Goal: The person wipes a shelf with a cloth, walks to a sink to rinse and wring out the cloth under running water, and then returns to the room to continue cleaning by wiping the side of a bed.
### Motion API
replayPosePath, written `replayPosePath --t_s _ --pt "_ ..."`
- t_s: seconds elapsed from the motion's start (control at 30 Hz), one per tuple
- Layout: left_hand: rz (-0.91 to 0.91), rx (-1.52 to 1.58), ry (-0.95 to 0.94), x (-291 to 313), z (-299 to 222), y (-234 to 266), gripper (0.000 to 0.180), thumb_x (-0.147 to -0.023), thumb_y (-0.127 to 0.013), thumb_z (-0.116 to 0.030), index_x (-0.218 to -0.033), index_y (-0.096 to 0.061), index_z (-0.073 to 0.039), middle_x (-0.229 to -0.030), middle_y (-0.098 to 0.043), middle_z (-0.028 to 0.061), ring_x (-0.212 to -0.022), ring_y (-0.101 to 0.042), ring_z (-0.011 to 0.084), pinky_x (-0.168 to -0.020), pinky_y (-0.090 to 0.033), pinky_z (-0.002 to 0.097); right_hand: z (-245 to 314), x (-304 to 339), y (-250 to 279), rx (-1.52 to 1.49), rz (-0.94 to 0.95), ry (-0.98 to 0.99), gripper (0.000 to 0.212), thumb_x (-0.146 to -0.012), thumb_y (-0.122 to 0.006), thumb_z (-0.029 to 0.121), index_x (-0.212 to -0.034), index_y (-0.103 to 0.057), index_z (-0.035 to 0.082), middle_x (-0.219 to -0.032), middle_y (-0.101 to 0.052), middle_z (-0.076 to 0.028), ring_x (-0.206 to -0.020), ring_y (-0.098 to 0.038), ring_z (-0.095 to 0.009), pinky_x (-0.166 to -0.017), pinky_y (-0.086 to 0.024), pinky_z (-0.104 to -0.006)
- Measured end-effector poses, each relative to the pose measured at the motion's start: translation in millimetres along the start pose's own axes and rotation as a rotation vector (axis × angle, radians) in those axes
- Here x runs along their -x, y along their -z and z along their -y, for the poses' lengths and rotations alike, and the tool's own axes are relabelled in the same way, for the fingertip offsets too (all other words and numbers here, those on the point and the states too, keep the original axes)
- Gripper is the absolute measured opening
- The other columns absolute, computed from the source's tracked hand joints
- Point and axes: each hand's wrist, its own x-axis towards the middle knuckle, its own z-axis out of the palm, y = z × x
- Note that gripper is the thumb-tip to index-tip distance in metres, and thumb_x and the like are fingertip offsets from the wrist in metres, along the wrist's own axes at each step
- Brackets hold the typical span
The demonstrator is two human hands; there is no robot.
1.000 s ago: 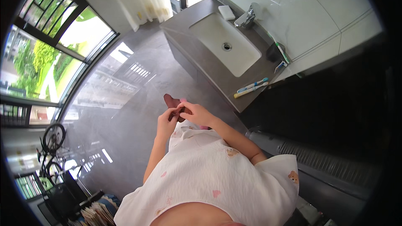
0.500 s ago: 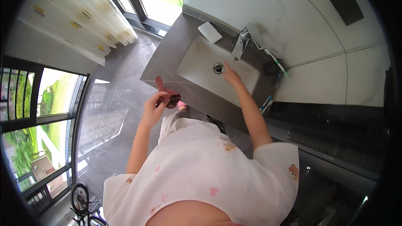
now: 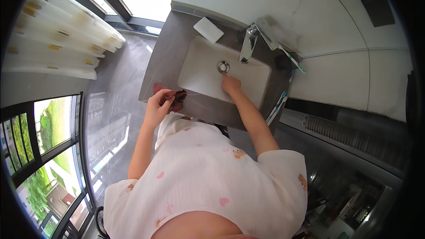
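My left hand point(image 3: 156, 106) pinches a crumpled reddish-brown cloth point(image 3: 177, 104) with a darker patch, over the front left edge of the counter. Whether the cloth is a sock or a rag cannot be made out. Inside the white rectangular sink point(image 3: 195, 68), my right hand point(image 3: 231, 84) points its index finger at the near rim of the round metal drain plug point(image 3: 223, 67). Its other fingers are curled, and nothing is held in it. A chrome faucet point(image 3: 249, 46) stands behind the basin, right of the drain.
A white rectangular block, perhaps a soap box point(image 3: 208, 29), lies on the grey counter point(image 3: 161, 57) behind the sink. Toothbrushes point(image 3: 292, 58) rest at the right, with more point(image 3: 278, 106) near the counter's right edge. A curtain point(image 3: 57, 31) and windows are on the left.
My right fingertip has moved to the near edge of the drain plug, which now looks brighter. My left hand and the cloth have come closer to the counter edge. The view has shifted.
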Motion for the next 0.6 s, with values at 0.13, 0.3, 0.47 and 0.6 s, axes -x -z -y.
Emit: replayPosePath --t_s 0.13,0.3,0.47,0.6 --pt "0.022 -0.091 -0.028 -2 -10 -3 0.010 -0.073 -0.049 -0.004 -0.082 -0.051 0.000 -0.056 -0.046 0.0003 -0.051 -0.040 0.0046 -0.045 -0.032 0.0184 5 4 7 -0.021 -0.047 0.009 0.049 -0.074 -0.037 0.020 -0.122 -0.026 0.015 -0.083 -0.056 -0.011 -0.075 -0.054 -0.026 -0.065 -0.042 -0.0368" --pt "0.026 -0.114 -0.103 -5 0 -4 0.011 -0.072 -0.049 -0.004 -0.082 -0.052 0.000 -0.055 -0.046 0.0009 -0.051 -0.040 0.0051 -0.046 -0.032 0.0187 1 -8 -7 -0.077 -0.020 -0.060 0.053 -0.072 -0.040 0.021 -0.122 -0.025 0.014 -0.082 -0.057 -0.009 -0.074 -0.054 -0.024 -0.063 -0.042 -0.0361" --pt "0.027 -0.127 -0.123 -3 -4 -8 0.012 -0.072 -0.050 -0.003 -0.083 -0.051 0.001 -0.063 -0.050 0.0030 -0.057 -0.045 0.0075 -0.053 -0.036 0.0191 6 -4 9 -0.222 -0.036 -0.131 0.060 -0.069 -0.042 0.022 -0.124 -0.019 0.023 -0.090 -0.055 -0.010 -0.082 -0.053 -0.025 -0.068 -0.041 -0.0367" --pt "0.035 -0.082 -0.069 -1 1 -13 0.012 -0.072 -0.050 -0.003 -0.083 -0.051 0.001 -0.064 -0.050 0.0034 -0.060 -0.046 0.0079 -0.055 -0.036 0.0191 -10 -19 1 -0.174 0.069 -0.133 0.063 -0.068 -0.044 0.020 -0.124 -0.017 0.027 -0.091 -0.055 -0.010 -0.083 -0.053 -0.025 -0.068 -0.041 -0.0365"
